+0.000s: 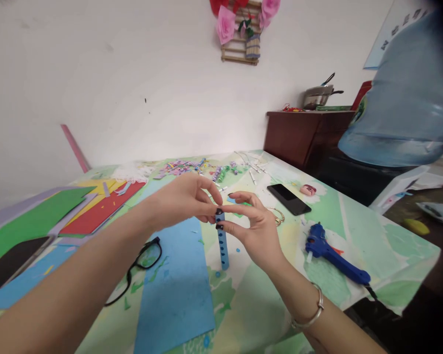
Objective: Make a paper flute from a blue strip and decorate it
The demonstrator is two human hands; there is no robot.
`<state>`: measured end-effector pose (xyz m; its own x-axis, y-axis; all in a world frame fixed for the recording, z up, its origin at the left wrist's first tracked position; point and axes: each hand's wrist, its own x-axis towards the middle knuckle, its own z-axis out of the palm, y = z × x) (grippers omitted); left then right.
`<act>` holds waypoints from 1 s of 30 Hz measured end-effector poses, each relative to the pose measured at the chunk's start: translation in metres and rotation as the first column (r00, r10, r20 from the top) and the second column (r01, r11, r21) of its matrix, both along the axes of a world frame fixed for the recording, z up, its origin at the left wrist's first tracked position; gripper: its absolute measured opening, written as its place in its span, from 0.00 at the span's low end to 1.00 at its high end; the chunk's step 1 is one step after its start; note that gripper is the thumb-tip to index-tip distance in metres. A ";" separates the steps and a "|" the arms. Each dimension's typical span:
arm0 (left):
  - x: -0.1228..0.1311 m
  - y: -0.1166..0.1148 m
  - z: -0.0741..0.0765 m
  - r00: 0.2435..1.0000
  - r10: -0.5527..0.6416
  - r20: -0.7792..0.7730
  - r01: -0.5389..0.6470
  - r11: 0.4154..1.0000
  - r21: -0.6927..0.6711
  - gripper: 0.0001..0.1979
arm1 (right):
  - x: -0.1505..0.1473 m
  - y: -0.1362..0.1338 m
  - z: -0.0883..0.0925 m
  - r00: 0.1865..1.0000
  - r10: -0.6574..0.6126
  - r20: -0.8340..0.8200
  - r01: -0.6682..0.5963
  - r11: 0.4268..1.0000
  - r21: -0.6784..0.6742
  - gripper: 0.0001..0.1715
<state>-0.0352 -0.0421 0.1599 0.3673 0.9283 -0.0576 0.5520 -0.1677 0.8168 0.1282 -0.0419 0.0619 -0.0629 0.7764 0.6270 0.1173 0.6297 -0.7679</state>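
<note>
A narrow blue foam strip (222, 246) with a row of punched holes hangs upright over the table. My left hand (186, 200) pinches its top end from the left. My right hand (254, 227), a silver bangle on its wrist, pinches the same top end from the right with thumb and forefinger, the other fingers spread. Both hands meet above a blue foam sheet (177, 285) lying flat on the table.
Black glasses (140, 268) lie left of the blue sheet. A blue glue gun (334, 253) and a black phone (288, 198) lie to the right. Red, green and yellow sheets (96, 209) lie at the left, paper scraps (192, 167) at the back. A person in blue (402, 98) stands far right.
</note>
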 end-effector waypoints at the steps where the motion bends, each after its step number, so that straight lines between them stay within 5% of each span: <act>1: 0.000 0.003 0.005 0.999 -0.042 -0.033 0.041 0.998 -0.042 0.05 | -0.001 0.001 0.000 1.000 0.020 -0.011 -0.020 1.000 -0.008 0.19; 8: 0.014 0.014 0.023 0.949 -0.059 -0.308 0.034 0.996 -0.085 0.10 | -0.005 -0.007 -0.010 0.997 -0.079 0.024 0.076 0.993 0.089 0.24; 13: 0.020 0.016 0.022 0.888 -0.040 -0.459 0.039 0.999 -0.013 0.07 | -0.009 -0.015 -0.020 0.976 -0.211 0.061 0.202 0.971 0.124 0.14; 23: 0.024 0.016 0.023 0.900 -0.074 -0.430 0.077 0.997 -0.010 0.03 | -0.015 -0.016 -0.016 0.972 -0.224 0.073 0.218 0.972 0.089 0.05; 30: 0.011 0.013 0.021 0.887 -0.214 -0.409 0.265 0.961 0.073 0.05 | -0.008 -0.014 -0.013 0.995 -0.099 0.012 0.099 0.994 -0.051 0.06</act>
